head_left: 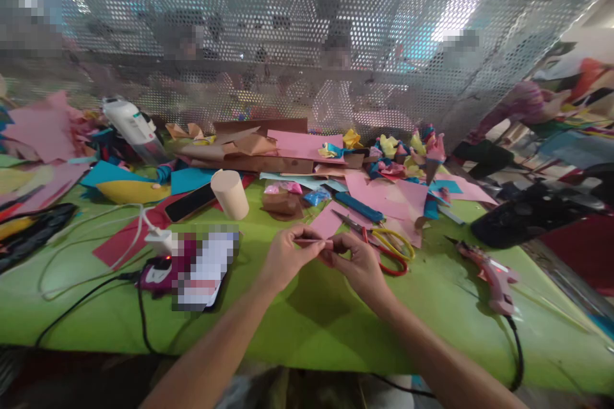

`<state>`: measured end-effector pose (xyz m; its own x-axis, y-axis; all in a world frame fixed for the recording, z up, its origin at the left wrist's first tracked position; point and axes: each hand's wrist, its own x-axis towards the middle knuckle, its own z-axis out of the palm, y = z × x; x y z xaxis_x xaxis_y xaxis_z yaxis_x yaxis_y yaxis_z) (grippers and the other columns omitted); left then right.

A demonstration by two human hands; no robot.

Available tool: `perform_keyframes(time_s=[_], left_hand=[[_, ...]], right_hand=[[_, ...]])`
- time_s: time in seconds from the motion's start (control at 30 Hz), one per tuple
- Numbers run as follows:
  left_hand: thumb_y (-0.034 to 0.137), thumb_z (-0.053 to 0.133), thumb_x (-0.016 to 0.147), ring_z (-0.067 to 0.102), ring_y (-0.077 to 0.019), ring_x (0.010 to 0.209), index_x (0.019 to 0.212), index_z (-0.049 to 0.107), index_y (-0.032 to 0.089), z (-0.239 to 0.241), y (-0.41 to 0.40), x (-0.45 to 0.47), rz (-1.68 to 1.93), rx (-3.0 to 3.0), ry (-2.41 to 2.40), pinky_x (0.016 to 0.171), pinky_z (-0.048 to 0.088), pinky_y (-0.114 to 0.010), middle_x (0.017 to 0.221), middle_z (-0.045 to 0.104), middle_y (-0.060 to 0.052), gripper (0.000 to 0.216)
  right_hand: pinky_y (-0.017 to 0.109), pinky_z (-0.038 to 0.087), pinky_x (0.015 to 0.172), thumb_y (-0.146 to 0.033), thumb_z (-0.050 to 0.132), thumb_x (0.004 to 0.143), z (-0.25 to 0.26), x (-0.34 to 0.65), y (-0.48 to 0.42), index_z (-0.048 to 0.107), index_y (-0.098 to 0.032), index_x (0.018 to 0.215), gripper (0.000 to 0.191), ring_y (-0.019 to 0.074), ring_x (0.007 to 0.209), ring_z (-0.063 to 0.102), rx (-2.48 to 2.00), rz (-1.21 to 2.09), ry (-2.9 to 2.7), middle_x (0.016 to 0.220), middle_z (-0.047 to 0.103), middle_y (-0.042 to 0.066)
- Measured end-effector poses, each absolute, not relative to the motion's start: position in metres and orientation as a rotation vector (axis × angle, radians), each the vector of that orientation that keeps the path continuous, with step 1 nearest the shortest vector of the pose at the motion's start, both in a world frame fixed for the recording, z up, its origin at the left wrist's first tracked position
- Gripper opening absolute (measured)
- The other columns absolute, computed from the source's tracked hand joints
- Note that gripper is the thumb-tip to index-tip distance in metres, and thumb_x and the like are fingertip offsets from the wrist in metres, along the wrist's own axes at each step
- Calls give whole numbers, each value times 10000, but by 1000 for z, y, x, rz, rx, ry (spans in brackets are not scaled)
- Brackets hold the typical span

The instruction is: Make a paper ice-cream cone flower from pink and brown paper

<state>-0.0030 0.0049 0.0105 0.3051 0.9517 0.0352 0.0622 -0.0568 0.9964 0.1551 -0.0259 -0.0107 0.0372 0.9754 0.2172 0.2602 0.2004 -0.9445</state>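
Note:
Both my hands meet over the green table (307, 313), pinching a thin pink paper strip (314, 241) between them. My left hand (286, 255) has its fingers closed on the strip's left end. My right hand (357, 262) is closed on the right end. Just behind my right hand lie scissors with yellow handles (391, 241) and red-handled ones (391, 263). A blue cutter (359, 207) rests on pink paper sheets (384, 195) beyond them.
A pink glue gun (489, 271) with a black cord lies at the right. A beige paper roll (230, 193), a phone (192, 201), a white charger and cables (158, 239) sit at the left. Coloured paper scraps (407, 150) crowd the back, against a perforated metal screen (307, 45).

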Motion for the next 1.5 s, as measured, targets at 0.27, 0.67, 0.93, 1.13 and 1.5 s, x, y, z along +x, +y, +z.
perform_keyframes(time_s=[0.27, 0.67, 0.93, 1.13, 1.5], left_hand=[[290, 742, 724, 692, -187, 823, 780, 722, 162, 8, 6, -4, 969, 1451, 1021, 753, 529, -261, 814, 756, -40, 141], [260, 714, 719, 677, -174, 788, 752, 719, 161, 11, 6, -3, 998, 1439, 1022, 726, 510, -245, 783, 744, -34, 104], [231, 685, 706, 664, -170, 770, 749, 717, 170, 13, 6, -3, 1009, 1457, 1048, 712, 507, -248, 773, 733, -27, 82], [244, 683, 714, 658, -169, 768, 756, 711, 170, 10, 6, -3, 1000, 1470, 1044, 713, 502, -249, 771, 726, -28, 90], [250, 684, 717, 661, -177, 783, 775, 714, 168, 10, 7, -3, 974, 1460, 1042, 730, 506, -264, 789, 733, -36, 105]], right_hand=[[259, 409, 558, -346, 699, 743, -12, 156, -25, 657, -196, 679, 168, 148, 584, 526, -1257, 842, -1448, 620, 634, 3], [279, 437, 612, -337, 725, 767, -12, 157, -26, 719, -203, 815, 142, 164, 657, 576, -1203, 835, -1404, 733, 696, 21], [294, 429, 631, -338, 722, 768, -12, 159, -26, 704, -203, 768, 137, 167, 660, 568, -1213, 817, -1310, 708, 685, 19], [290, 428, 622, -334, 714, 765, -10, 158, -26, 690, -202, 747, 136, 163, 651, 561, -1217, 819, -1308, 696, 675, 15], [287, 442, 613, -356, 700, 769, -9, 158, -26, 678, -202, 732, 159, 162, 641, 564, -1215, 816, -1301, 684, 672, 16]])
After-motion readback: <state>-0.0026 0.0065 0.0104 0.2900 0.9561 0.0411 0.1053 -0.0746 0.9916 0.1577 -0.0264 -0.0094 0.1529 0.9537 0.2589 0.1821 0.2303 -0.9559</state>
